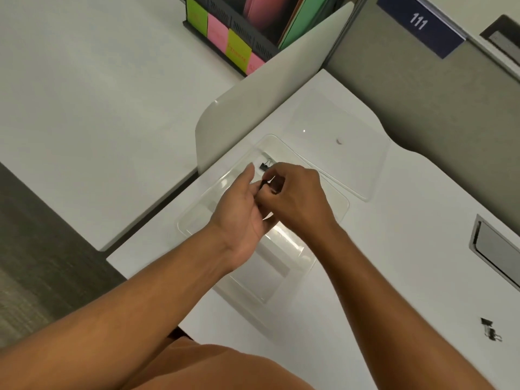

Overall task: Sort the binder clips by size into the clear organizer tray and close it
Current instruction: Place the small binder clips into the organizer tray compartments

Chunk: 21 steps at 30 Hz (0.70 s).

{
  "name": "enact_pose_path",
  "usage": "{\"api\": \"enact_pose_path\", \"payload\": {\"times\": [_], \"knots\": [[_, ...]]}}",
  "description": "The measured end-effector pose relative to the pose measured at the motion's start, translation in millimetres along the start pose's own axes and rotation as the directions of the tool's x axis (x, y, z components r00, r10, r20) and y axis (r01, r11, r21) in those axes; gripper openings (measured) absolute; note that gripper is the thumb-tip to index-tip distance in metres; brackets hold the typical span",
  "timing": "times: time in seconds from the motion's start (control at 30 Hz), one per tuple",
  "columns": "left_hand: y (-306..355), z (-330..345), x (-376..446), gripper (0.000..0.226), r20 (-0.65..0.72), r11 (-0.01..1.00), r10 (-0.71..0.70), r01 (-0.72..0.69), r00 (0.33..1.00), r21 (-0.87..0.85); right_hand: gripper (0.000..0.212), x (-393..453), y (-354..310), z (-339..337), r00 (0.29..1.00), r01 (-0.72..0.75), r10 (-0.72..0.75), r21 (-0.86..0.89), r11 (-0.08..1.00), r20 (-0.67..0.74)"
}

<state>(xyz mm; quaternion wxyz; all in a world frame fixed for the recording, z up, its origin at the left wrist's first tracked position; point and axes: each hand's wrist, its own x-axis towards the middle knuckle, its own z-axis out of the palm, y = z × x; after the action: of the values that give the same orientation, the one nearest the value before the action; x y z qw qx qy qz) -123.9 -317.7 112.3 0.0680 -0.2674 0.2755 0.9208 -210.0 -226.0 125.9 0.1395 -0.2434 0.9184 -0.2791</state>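
Note:
The clear organizer tray (pixel 197 218) lies open on the white desk, its lid (pixel 351 153) flat beyond it. Both hands meet above the tray's far half. My left hand (pixel 242 204) and my right hand (pixel 295 198) pinch one small black binder clip (pixel 264 184) between their fingertips. Another small black clip (pixel 264 165) rests in the tray's far compartment, just past my fingers. Loose black clips (pixel 489 329) lie on the desk at the right, apart from both hands. My arms hide much of the tray's middle.
A white divider panel (pixel 253 108) stands left of the tray. A file rack with colored sticky notes (pixel 225 32) sits behind it. A metal grommet plate (pixel 495 246) is set in the desk at right. The desk's edge (pixel 140 249) runs close to the tray's left.

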Motion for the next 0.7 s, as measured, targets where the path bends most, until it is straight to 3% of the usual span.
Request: {"api": "enact_pose_path", "payload": {"times": [0.17,0.3,0.4,0.7], "knots": [[-5,7,-5,0.07,-0.109,1.0,0.015,-0.012,0.994,0.025,0.017,22,24,-5,0.976,0.031,-0.023,0.036,0.999,-0.218],[-18,14,-19,0.068,-0.151,0.996,0.031,-0.017,0.988,0.09,0.023,24,56,11,0.972,0.041,-0.041,-0.004,0.999,-0.231],[-33,16,-28,0.065,-0.16,0.99,0.053,-0.032,0.986,0.135,0.023,-9,71,14,0.932,0.079,-0.039,0.097,0.992,-0.359],[-129,62,-34,0.035,-0.104,0.906,0.004,0.04,0.995,0.42,0.034,-183,146,-19,0.842,-0.075,0.271,0.397,0.915,-0.466]]}}
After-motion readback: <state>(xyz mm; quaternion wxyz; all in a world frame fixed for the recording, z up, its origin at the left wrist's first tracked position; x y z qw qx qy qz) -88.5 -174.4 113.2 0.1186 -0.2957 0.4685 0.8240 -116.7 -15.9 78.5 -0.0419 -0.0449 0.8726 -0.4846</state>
